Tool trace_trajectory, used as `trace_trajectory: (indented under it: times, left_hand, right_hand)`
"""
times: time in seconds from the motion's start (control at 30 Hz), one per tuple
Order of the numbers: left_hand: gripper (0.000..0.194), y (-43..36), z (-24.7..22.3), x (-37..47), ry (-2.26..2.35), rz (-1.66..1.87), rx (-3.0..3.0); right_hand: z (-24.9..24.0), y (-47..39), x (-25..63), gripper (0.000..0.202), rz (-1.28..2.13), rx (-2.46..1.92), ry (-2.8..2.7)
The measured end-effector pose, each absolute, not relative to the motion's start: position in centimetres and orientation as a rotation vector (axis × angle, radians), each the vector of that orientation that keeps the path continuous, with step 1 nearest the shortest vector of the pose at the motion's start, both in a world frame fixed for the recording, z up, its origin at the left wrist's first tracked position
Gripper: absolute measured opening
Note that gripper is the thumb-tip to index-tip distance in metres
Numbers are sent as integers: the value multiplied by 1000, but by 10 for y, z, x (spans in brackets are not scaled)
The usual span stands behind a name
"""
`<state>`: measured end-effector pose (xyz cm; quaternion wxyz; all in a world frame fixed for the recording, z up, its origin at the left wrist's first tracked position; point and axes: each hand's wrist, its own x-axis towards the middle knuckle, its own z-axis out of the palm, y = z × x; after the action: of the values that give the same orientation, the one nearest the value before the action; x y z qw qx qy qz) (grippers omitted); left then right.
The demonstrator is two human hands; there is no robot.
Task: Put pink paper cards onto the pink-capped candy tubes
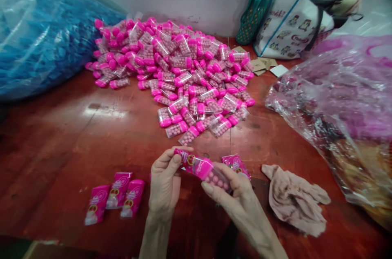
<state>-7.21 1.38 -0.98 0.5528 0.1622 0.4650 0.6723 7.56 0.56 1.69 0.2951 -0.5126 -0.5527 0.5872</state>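
Observation:
My left hand [167, 177] pinches one end of a printed pink sleeve [190, 161] near the table's front. The sleeve lies over the pink cap of a clear container [216, 179] filled with pink balls. My right hand [235, 193] grips that container's ball-filled end between thumb and fingers. Several wrapped pink packs [119, 190] lie to the left of my hands. Behind my right hand are flat printed pink wrappers [235, 164], partly covered by it. A large heap of pink-capped containers [183, 63] spreads over the back of the table.
A big bag of blue items [45, 34] stands at the left. At the right are a clear plastic bag with pink contents [346, 87] and a crumpled cloth [295, 200]. A white tote bag [290, 26] and cardboard pieces [261, 65] sit near the wall.

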Motion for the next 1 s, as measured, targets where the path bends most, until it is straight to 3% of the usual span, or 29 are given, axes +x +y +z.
trace_trajectory:
  times: [0.43,0.63,1.0]
  left_hand:
    - [41,12,-7,-38,1054,1559,142]
    - [34,14,-8,-44,968,1446,74]
    - [23,12,-22,-46,850,1464,129]
  right_hand:
    - [5,-6,63,31,900,-1347,-1751]
    - [-5,-6,64,32,664,-1309,-1874]
    - [4,-4,73,22,1123,-1394,-1681]
